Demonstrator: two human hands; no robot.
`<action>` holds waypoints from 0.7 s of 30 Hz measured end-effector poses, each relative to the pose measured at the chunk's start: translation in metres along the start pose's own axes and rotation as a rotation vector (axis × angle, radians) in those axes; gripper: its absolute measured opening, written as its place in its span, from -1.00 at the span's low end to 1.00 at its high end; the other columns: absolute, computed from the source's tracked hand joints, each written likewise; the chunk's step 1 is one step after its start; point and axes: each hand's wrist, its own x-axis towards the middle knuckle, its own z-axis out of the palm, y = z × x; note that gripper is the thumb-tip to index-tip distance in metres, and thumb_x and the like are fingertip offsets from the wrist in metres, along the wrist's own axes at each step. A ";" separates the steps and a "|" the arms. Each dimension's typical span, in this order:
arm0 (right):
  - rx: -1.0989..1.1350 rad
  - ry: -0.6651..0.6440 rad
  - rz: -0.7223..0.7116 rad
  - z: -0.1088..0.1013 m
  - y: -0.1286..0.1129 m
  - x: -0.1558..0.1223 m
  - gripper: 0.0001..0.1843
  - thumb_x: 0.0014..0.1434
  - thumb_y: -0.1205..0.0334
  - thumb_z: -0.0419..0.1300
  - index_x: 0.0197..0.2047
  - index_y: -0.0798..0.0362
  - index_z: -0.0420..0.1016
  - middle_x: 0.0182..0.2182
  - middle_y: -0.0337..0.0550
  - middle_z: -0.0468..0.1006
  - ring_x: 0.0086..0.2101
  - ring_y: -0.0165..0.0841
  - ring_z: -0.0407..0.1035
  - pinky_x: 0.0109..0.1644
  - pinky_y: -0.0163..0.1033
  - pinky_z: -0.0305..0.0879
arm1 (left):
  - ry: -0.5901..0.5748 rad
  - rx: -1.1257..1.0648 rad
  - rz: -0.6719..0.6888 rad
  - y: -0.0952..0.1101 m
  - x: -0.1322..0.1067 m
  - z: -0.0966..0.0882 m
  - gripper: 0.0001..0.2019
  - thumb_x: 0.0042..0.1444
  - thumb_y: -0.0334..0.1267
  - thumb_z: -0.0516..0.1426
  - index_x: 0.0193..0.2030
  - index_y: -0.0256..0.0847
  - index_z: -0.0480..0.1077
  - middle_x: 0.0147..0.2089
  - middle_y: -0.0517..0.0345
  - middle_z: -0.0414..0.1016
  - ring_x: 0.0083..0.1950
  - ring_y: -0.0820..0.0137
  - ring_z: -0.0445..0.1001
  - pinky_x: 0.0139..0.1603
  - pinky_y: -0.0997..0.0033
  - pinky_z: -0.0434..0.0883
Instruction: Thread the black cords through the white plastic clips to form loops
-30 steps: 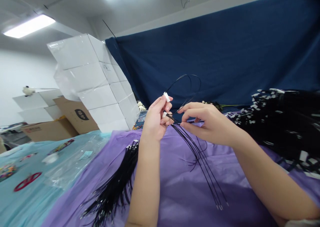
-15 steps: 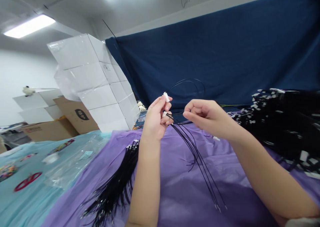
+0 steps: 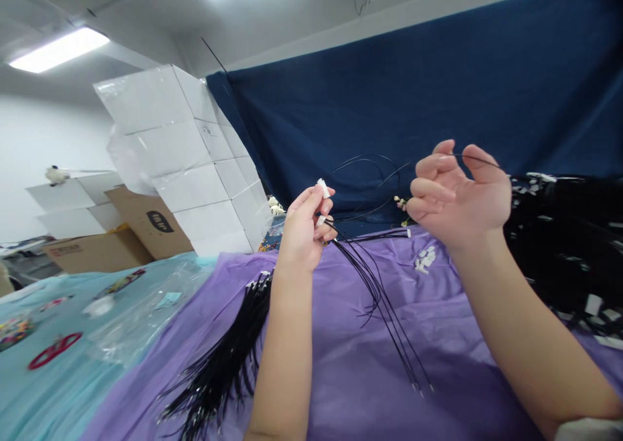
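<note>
My left hand [image 3: 311, 224], at the centre, pinches a small white plastic piece [image 3: 324, 188] that looks like a connector. Its lower fingers are closed around a few thin black wires [image 3: 377, 285], which hang toward the right and end in shiny tips; a second white piece [image 3: 321, 221] sits at their upper end. My right hand [image 3: 457, 191] is raised at the right, palm toward me, fingers curled and thumb apart. A single black wire [image 3: 396, 168] loops over from the left hand and passes behind its fingers and across its thumb.
A bundle of black wires [image 3: 228, 350] lies on the purple cloth [image 3: 370, 376] at left. Loose white pieces [image 3: 425, 259] lie right of centre, beside a large black heap [image 3: 574, 246] with white ends. White boxes [image 3: 204, 188] stand behind left; red scissors [image 3: 54, 351] lie on the blue cloth.
My right hand has moved up and right, away from the left hand, and turned palm toward me, with a wire drawn along. The loose white pieces now show. The left hand stays in place.
</note>
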 end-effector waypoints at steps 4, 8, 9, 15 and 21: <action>-0.183 0.095 -0.164 -0.003 0.005 -0.001 -0.34 0.39 0.24 -0.50 0.30 -0.34 0.18 -0.16 -0.24 0.57 -0.61 -0.42 0.14 -0.44 -0.20 0.12 | -0.002 -0.003 -0.007 0.000 0.000 0.000 -0.78 0.12 -0.11 0.21 -0.30 -0.24 0.42 -0.49 0.37 0.14 -0.73 0.78 -0.05 -0.73 0.67 0.03; -0.126 0.126 -0.216 -0.004 0.004 -0.001 -0.38 0.41 0.04 -0.51 0.33 -0.37 0.13 -0.19 -0.22 0.55 -0.62 -0.40 0.09 -0.47 -0.23 0.09 | -0.008 -0.004 -0.005 0.000 0.000 0.000 -0.79 0.13 -0.12 0.20 -0.29 -0.24 0.42 -0.49 0.37 0.15 -0.73 0.77 -0.05 -0.73 0.67 0.03; -0.125 0.134 -0.237 -0.004 0.005 0.000 -0.39 0.40 -0.02 -0.50 0.32 -0.37 0.14 -0.23 -0.22 0.54 -0.62 -0.39 0.06 -0.49 -0.22 0.07 | -0.009 -0.004 -0.006 0.000 0.000 0.001 -0.80 0.14 -0.12 0.19 -0.29 -0.24 0.42 -0.49 0.37 0.15 -0.73 0.77 -0.05 -0.73 0.67 0.03; 0.022 0.194 -0.341 -0.001 0.006 0.004 -0.41 0.39 -0.14 -0.38 0.26 -0.32 0.27 -0.39 -0.17 0.42 -0.54 -0.31 0.18 -0.41 -0.19 0.17 | 0.009 0.011 -0.016 0.001 -0.001 0.003 -0.80 0.14 -0.13 0.19 -0.30 -0.24 0.41 -0.49 0.38 0.14 -0.73 0.77 -0.07 -0.73 0.66 0.03; 0.123 0.168 -0.283 0.005 -0.011 -0.004 -0.44 0.40 -0.14 -0.38 0.24 -0.38 0.27 -0.37 -0.19 0.36 -0.49 -0.35 0.23 -0.41 -0.23 0.24 | 0.000 0.032 -0.013 0.001 -0.002 0.004 -0.81 0.15 -0.13 0.18 -0.30 -0.23 0.41 -0.49 0.37 0.14 -0.72 0.76 -0.08 -0.73 0.66 0.03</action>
